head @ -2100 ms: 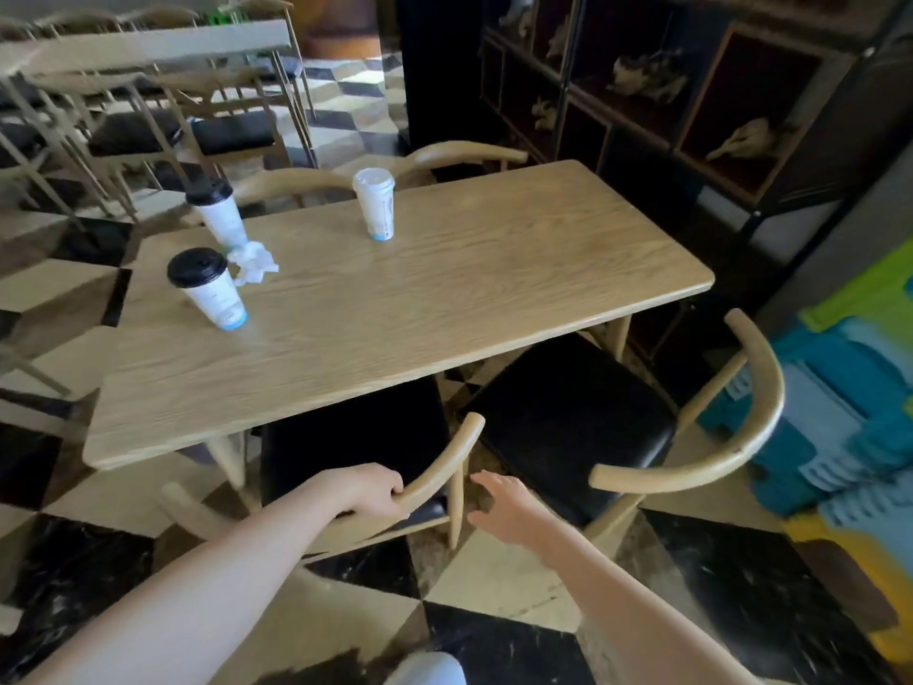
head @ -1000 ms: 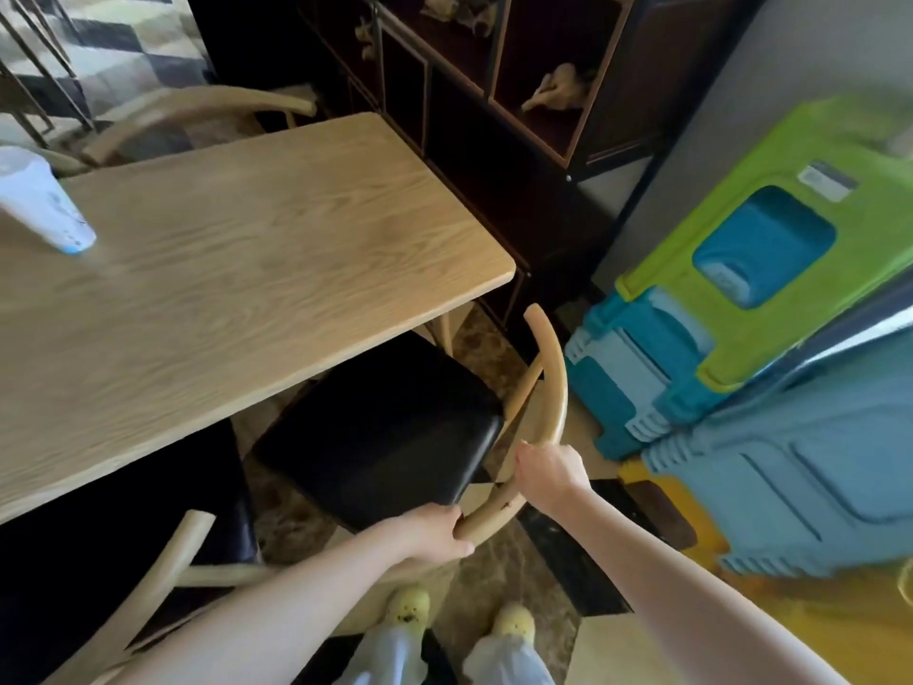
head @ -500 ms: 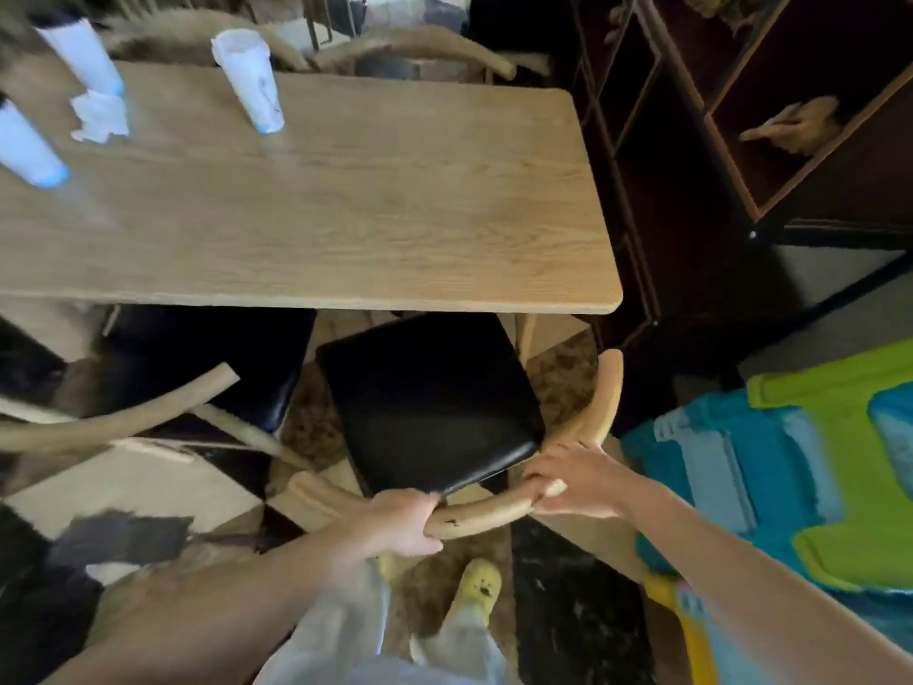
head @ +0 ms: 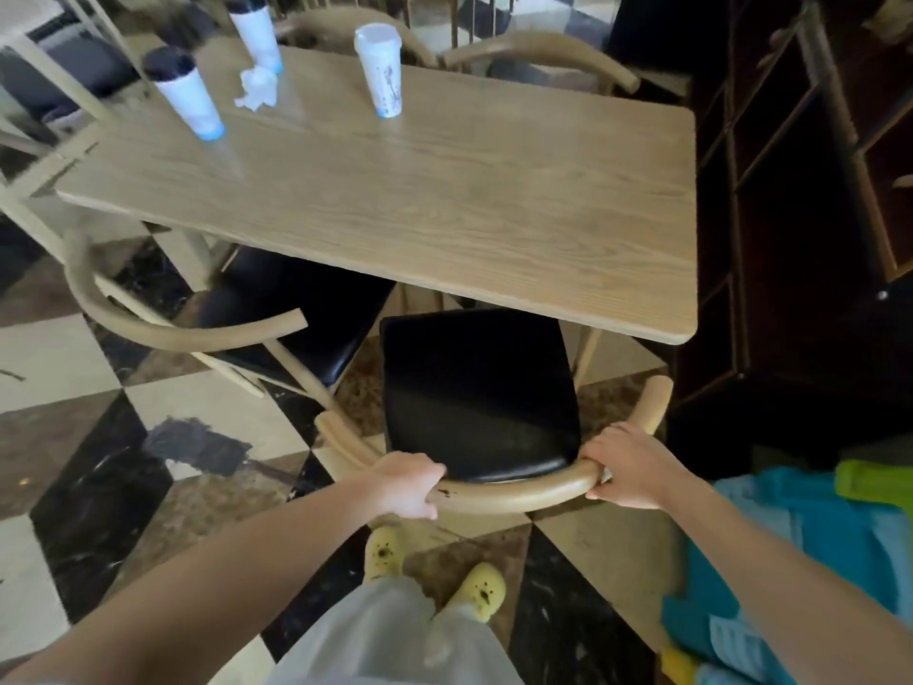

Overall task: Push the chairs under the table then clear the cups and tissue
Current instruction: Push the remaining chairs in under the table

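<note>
A wooden chair with a black seat (head: 479, 388) stands in front of me, its seat front just under the edge of the wooden table (head: 444, 200). My left hand (head: 407, 484) and my right hand (head: 625, 467) both grip its curved back rail. A second black-seated chair (head: 197, 328) stands to the left, angled, its seat partly under the table. On the table's far left stand two white cups with black lids (head: 185, 93) (head: 254, 29), a crumpled tissue (head: 257, 89) between them, and a white-lidded cup (head: 380, 69) further right.
A dark shelving unit (head: 800, 190) runs along the right, close to the table's end. Blue and green plastic furniture (head: 815, 561) sits on the floor at my lower right. Two more chairs (head: 538, 54) are tucked at the table's far side. The floor is checkered tile.
I let go of the left chair and took the right chair's back rail in both hands. That chair has turned square to the table, and its seat front now reaches under the edge.
</note>
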The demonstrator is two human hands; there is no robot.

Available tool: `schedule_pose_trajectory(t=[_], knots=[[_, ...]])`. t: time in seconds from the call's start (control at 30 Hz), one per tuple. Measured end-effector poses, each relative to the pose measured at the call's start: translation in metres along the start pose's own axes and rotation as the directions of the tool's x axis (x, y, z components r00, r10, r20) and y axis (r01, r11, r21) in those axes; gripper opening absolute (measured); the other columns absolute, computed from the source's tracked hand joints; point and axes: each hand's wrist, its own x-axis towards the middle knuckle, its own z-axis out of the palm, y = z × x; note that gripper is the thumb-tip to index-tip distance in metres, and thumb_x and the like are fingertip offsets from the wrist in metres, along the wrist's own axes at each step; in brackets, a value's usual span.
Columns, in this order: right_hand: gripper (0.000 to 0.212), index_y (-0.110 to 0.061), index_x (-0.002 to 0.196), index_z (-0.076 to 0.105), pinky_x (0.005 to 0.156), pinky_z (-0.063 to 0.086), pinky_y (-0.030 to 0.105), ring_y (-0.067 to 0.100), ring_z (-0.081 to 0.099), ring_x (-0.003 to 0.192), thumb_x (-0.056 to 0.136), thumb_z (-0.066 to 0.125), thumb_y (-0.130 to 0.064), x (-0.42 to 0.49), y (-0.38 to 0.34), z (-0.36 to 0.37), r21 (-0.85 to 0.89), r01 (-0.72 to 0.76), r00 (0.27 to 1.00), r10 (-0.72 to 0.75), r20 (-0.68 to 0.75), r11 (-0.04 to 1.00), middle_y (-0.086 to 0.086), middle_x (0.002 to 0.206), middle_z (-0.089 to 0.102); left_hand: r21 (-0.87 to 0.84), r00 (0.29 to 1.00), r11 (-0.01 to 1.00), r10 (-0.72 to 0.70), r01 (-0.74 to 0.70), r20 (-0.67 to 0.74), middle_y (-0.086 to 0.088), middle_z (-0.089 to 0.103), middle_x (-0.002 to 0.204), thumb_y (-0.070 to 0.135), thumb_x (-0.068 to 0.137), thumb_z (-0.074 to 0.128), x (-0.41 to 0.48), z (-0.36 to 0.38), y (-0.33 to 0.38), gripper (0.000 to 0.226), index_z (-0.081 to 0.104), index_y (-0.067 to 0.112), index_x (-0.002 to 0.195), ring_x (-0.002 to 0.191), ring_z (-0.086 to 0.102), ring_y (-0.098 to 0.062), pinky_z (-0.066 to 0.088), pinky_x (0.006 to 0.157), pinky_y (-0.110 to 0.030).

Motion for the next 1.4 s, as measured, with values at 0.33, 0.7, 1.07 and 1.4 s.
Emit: schedule_pose_trajectory(t=[0.33, 0.7, 1.07, 1.4], knots=[[0.033, -0.032, 0.111, 0.058, 0.107, 0.032, 0.030, 0.010, 0.054, 0.109, 0.083, 0.060, -0.049, 0.010, -0.017, 0.007, 0.035, -0.054, 0.992, 0.058, -0.110, 0.998, -0.012, 0.112, 0.063, 0.103, 0.999, 0.994, 0.026, -0.024, -0.020, -0.009, 0.060, 0.124, 0.035, 0.091, 0.061, 0.004, -0.020, -0.033, 0.049, 0.049, 0.011, 0.131, 0.110, 0.060, -0.028, 0.049, 0.093, -0.038], [0.033, -0.029, 0.113, 0.055, 0.105, 0.033, 0.028, 0.012, 0.053, 0.111, 0.086, 0.057, -0.048, 0.021, -0.067, 0.012, 0.148, -0.156, 0.970, 0.180, -0.164, 0.977, -0.010, 0.115, 0.062, 0.226, 0.995, 0.970, 0.075, -0.087, 0.061, -0.007, 0.058, 0.127, 0.036, 0.090, 0.062, 0.012, -0.052, -0.087, 0.051, 0.047, 0.015, 0.135, 0.114, 0.057, -0.027, 0.049, 0.097, -0.041], [0.033, -0.024, 0.107, 0.060, 0.105, 0.037, 0.031, 0.016, 0.058, 0.105, 0.084, 0.058, -0.047, 0.055, -0.112, 0.007, 0.183, -0.195, 0.956, 0.229, -0.182, 0.963, -0.007, 0.105, 0.065, 0.246, 0.990, 0.960, 0.122, -0.134, 0.066, -0.006, 0.061, 0.122, 0.033, 0.088, 0.064, 0.019, -0.055, -0.146, 0.046, 0.051, 0.018, 0.129, 0.113, 0.057, -0.025, 0.045, 0.099, -0.039], [0.034, -0.027, 0.102, 0.063, 0.099, 0.043, 0.032, 0.013, 0.062, 0.100, 0.076, 0.066, -0.049, 0.058, -0.106, 0.000, 0.161, -0.241, 0.948, 0.268, -0.174, 0.957, -0.011, 0.101, 0.068, 0.306, 0.976, 0.929, 0.218, -0.210, 0.008, -0.005, 0.063, 0.121, 0.033, 0.090, 0.063, 0.030, -0.053, -0.151, 0.045, 0.051, 0.018, 0.130, 0.113, 0.058, -0.024, 0.038, 0.108, -0.039]])
